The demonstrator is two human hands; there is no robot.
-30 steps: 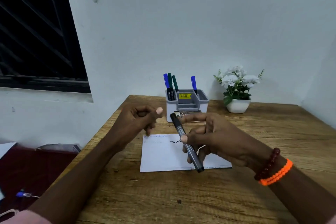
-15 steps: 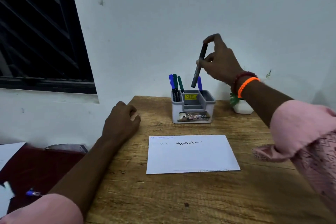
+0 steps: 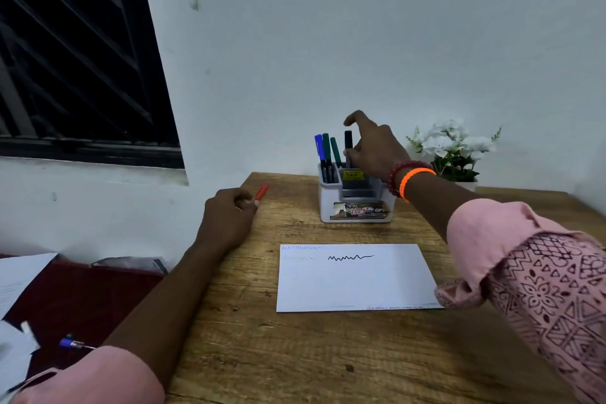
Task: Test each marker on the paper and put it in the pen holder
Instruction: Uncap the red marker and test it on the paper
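A grey-and-white pen holder (image 3: 328,203) stands at the back of the wooden table (image 3: 295,354). It holds a blue marker (image 3: 318,145) and two green markers (image 3: 326,144). A black marker (image 3: 348,140) stands upright in a rear slot. My right hand (image 3: 377,151) is over the holder, thumb against the black marker's barrel, index finger lifted above the cap. My left hand (image 3: 226,220) rests on the table's left edge, closed on a red marker (image 3: 261,192) that points toward the holder. The white paper (image 3: 354,285) lies in front, with a black squiggle and fainter scribbles.
A small pot of white flowers (image 3: 455,147) sits right of the holder, against the wall. Left of the table, lower down, a dark red surface carries loose papers (image 3: 19,272) and a blue pen (image 3: 73,343). A barred dark window fills the upper left.
My right hand has carried the black marker from above the paper up and down into the holder. My left hand has moved to the table's left edge and now shows a red marker.
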